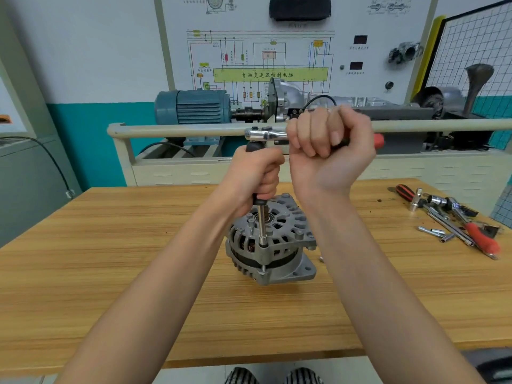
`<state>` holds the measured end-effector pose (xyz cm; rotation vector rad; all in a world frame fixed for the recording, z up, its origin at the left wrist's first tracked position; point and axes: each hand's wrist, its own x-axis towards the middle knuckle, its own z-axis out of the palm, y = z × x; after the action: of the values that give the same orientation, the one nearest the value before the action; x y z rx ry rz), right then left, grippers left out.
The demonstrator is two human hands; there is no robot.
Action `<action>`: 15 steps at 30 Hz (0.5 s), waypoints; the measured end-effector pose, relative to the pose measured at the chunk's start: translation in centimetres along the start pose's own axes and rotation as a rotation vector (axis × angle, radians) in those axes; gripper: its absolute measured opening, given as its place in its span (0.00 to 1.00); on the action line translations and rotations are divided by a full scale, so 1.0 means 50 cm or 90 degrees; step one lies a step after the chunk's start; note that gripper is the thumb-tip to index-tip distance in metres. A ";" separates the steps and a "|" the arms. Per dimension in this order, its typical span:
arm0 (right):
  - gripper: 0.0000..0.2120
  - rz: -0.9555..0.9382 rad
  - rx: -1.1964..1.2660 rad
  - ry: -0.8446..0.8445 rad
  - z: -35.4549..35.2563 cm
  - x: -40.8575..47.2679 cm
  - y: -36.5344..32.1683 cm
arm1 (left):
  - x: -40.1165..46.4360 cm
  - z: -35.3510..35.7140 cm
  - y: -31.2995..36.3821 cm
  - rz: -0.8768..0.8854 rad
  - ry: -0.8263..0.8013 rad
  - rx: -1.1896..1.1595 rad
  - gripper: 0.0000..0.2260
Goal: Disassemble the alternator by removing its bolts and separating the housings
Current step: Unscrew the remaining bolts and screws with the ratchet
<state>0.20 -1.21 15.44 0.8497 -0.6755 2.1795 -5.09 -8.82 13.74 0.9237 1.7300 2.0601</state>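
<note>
A grey alternator [273, 241] stands on the wooden table [110, 259], pulley end up. A chrome extension bar with a socket [262, 231] stands upright on a bolt at the housing's near rim. My left hand [256, 176] grips the black sleeve of that bar just above the alternator. Above it, a chrome ratchet head [264, 133] sits on top of the bar. My right hand [327, 142] is wrapped round the ratchet's handle, whose red end [378, 139] sticks out to the right.
Loose sockets, extension bars and a red-handled tool [454, 217] lie at the table's right end. A small metal piece [321, 259] lies beside the alternator. Behind the table stands a training rig with a blue motor [191, 106] and a rail [180, 130].
</note>
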 end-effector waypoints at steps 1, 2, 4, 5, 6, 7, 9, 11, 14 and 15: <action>0.19 -0.077 -0.098 -0.044 0.012 -0.020 0.009 | -0.001 0.002 -0.001 -0.002 0.019 0.011 0.25; 0.18 -0.164 -0.205 -0.081 0.021 -0.040 0.020 | -0.002 0.004 -0.002 0.001 0.045 0.032 0.23; 0.15 -0.272 -0.395 -0.141 0.035 -0.068 0.040 | -0.005 0.007 -0.006 0.034 0.104 0.088 0.16; 0.14 -0.288 -0.440 -0.157 0.039 -0.073 0.044 | -0.006 0.009 -0.007 0.051 0.118 0.108 0.13; 0.14 -0.289 -0.445 -0.159 0.040 -0.071 0.042 | -0.006 0.010 -0.007 0.062 0.116 0.111 0.12; 0.15 -0.274 -0.405 -0.150 0.039 -0.063 0.034 | -0.006 0.010 -0.007 0.065 0.107 0.099 0.13; 0.17 -0.182 -0.240 -0.119 0.035 -0.036 0.012 | -0.006 0.006 -0.005 0.052 0.093 0.059 0.20; 0.21 -0.050 -0.087 -0.065 0.025 -0.007 -0.004 | -0.002 -0.001 -0.006 0.052 0.071 0.037 0.21; 0.21 0.075 0.049 0.029 0.000 0.026 -0.011 | 0.001 -0.020 -0.010 0.063 0.012 0.030 0.21; 0.20 0.117 0.099 0.062 -0.009 0.037 -0.009 | -0.001 -0.026 -0.011 0.068 -0.026 0.022 0.20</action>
<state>-0.64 0.14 16.61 0.7800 -0.5601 2.4472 -5.98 -9.72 13.12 1.0842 1.7354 2.0669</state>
